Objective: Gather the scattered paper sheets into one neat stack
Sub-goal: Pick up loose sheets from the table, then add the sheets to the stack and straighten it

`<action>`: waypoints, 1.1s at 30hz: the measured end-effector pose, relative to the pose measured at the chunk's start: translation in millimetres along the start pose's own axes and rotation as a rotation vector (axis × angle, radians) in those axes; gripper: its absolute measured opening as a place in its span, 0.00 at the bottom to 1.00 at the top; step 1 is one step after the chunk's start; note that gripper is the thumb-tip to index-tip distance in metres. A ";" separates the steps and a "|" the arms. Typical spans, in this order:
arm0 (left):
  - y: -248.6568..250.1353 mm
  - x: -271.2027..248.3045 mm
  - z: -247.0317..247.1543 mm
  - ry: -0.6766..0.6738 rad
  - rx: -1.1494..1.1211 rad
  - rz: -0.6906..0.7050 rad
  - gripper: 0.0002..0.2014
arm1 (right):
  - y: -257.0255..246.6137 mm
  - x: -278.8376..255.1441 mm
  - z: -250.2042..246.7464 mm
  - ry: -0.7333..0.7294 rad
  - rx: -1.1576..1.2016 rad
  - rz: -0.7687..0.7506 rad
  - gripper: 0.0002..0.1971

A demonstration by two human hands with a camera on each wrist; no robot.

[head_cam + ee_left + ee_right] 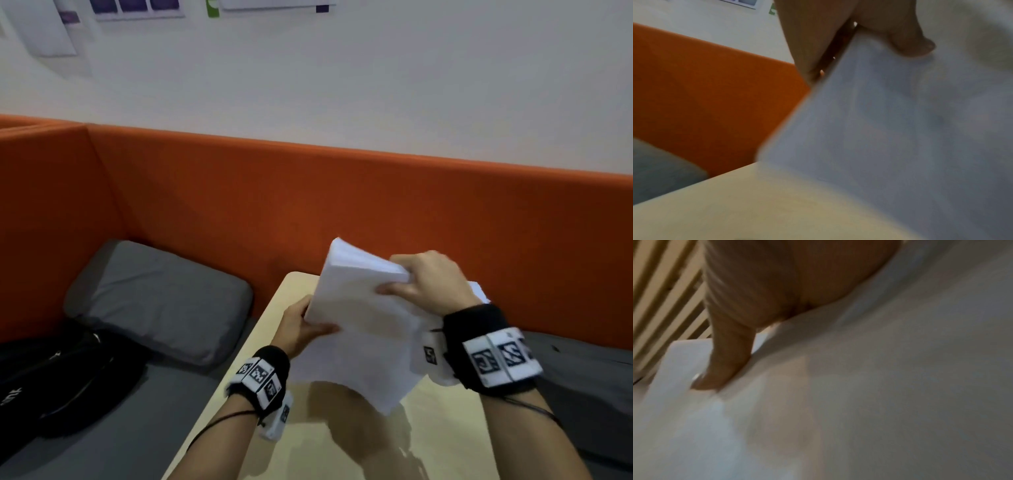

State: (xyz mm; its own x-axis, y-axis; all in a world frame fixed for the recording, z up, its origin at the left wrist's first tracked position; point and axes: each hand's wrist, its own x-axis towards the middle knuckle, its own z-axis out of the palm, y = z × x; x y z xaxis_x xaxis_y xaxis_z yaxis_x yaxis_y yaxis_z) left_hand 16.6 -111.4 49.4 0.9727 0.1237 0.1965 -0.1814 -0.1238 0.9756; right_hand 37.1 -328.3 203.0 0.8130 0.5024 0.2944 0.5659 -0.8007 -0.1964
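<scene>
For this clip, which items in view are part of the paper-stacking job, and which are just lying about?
Part of the job:
paper sheets, held up off the table
left hand, gripping their left edge
right hand, gripping their upper right corner

Just lying about:
grey cushion
black bag

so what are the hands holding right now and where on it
Both hold the bundle of paper sheets, lifted above the table. The left hand grips its left edge; the right hand grips the upper right edge.

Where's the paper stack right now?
Head view, centre-right: the paper stack is tilted above the beige table, gripped by the left hand and right hand.
</scene>
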 end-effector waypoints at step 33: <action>-31.2 -17.6 10.6 0.195 -0.076 -0.080 0.23 | 93.7 -89.3 137.5 0.387 1.221 0.580 0.27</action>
State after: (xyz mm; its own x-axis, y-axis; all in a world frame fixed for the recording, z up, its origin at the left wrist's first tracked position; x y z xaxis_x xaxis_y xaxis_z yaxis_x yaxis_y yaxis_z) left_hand 6.7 -120.2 14.5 0.9392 0.3195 0.1260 -0.1222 -0.0320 0.9920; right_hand 36.4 -403.4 29.7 0.9930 -0.0780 0.0888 0.0909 0.0242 -0.9956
